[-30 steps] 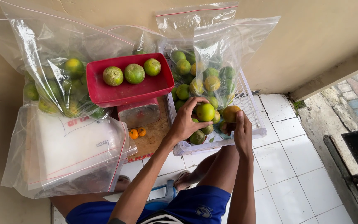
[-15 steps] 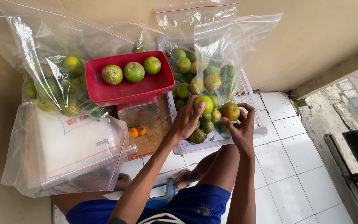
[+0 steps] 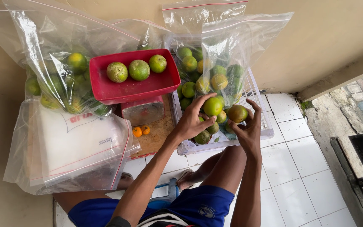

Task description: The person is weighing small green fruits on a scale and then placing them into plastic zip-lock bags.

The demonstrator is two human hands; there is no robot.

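Note:
My left hand (image 3: 193, 120) grips a green-yellow citrus fruit (image 3: 212, 106) just above a white slatted crate (image 3: 260, 110). Right beside it, my right hand (image 3: 247, 131) holds another fruit, green turning orange (image 3: 237, 113). Both hands hover over several loose fruits lying in the crate. A clear plastic bag of green and yellow fruits (image 3: 215, 67) stands in the crate behind my hands.
A red tray (image 3: 127, 90) with three green fruits sits on a scale (image 3: 143, 111) to the left. Another clear bag of fruit (image 3: 59, 80) and a bag of folded plastic (image 3: 70, 145) lie farther left. Two small orange fruits (image 3: 141, 130) rest on a wooden board. White floor tiles (image 3: 299, 168) extend to the right.
Both hands have lifted slightly with their fruits; the left hand's fruit moved up and right, and the right hand now cups the orange-tinged fruit more closely.

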